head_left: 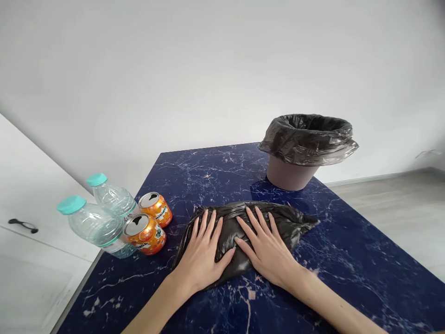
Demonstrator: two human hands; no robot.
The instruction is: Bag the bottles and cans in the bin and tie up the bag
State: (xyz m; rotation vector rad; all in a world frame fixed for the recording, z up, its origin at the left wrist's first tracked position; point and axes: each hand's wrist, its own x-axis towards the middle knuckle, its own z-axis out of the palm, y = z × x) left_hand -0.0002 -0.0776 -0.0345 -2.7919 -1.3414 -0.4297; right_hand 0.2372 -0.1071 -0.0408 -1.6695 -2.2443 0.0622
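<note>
left hand [200, 260], right hand [273, 257]: palms down, fingers spread wide, thumbs angled inward, both on crumpled black plastic bag [226, 229]. bag lies flattish on blue marbled table [201, 171].

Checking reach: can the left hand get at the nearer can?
Likely yes: the left hand rests on the bag, with only bag edge and tabletop between it and the nearer can.

Person's left hand [198, 260] and right hand [273, 255] are palms-down, fingers spread, on a crumpled black bag [239, 266], blue marbled tabletop [351, 257]. Two orange cans [148, 236] and two teal-capped bottles [92, 225] off left, black-lined bin [290, 174] far right.
</note>
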